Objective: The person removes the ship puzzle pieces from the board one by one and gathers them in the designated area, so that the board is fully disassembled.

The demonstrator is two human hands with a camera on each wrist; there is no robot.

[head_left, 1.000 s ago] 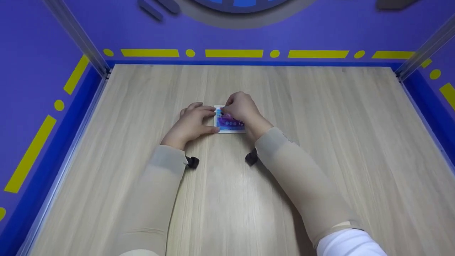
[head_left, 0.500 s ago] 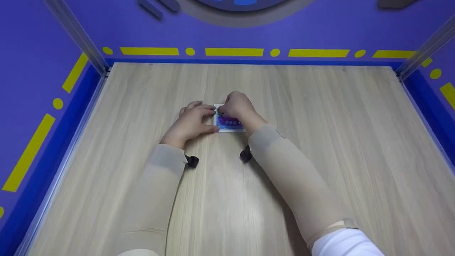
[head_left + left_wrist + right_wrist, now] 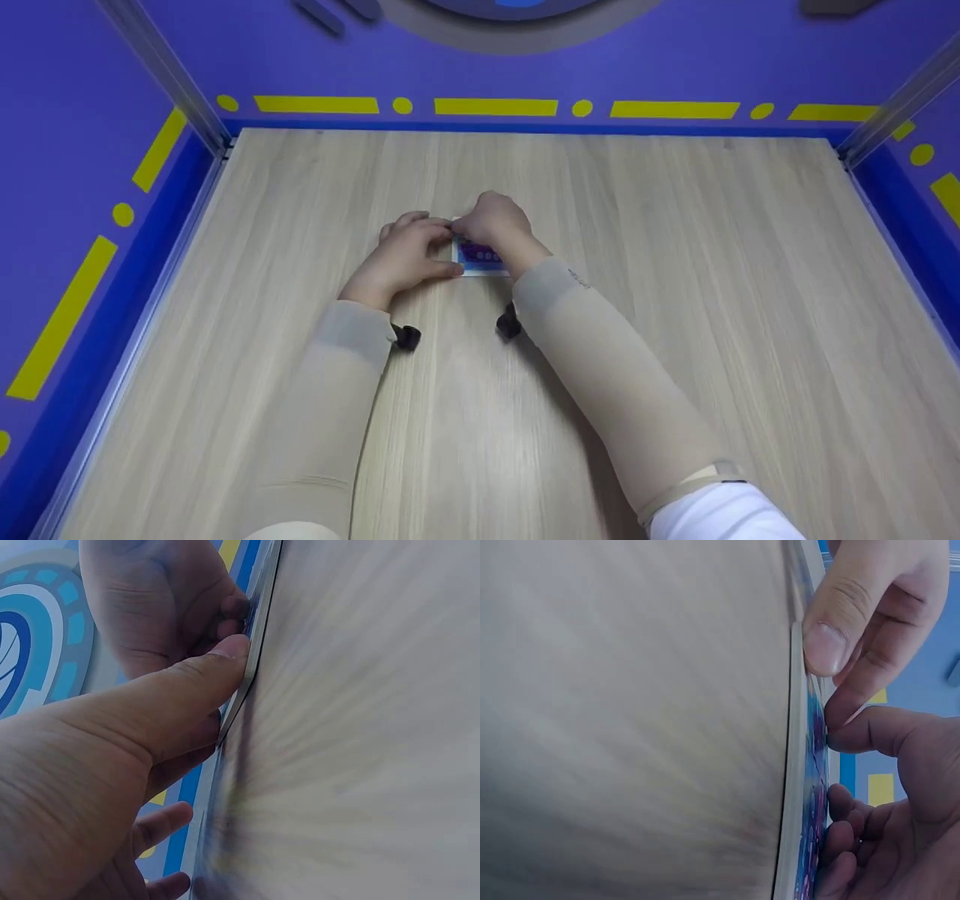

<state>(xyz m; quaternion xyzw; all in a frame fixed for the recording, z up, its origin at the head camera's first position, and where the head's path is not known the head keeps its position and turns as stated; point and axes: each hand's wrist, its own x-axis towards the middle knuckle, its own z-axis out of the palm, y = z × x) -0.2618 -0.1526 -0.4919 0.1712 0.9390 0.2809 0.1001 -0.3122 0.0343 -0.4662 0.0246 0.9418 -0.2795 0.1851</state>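
A small flat jigsaw-like picture board (image 3: 480,267) with a white border and a purple-and-blue picture lies on the wooden table. My left hand (image 3: 405,253) is spread at its left side, thumb on the near corner and forefinger at the far one. In the left wrist view, the left thumb (image 3: 230,649) rests on the edge of the board. My right hand (image 3: 496,223) lies over the board's far part and hides much of the picture. The right thumb (image 3: 859,731) presses on the board close to the left forefinger, while the other right fingers curl towards the surface.
The pale wooden table (image 3: 675,300) spreads out on all sides of the board. A purple wall (image 3: 495,75) with yellow marks stands behind it, and similar panels rise at left and right. Small black wrist cameras (image 3: 407,338) hang under both forearms.
My right hand has slid left across the board, its thumb now beside the left forefinger. The left hand and the board stay in place.
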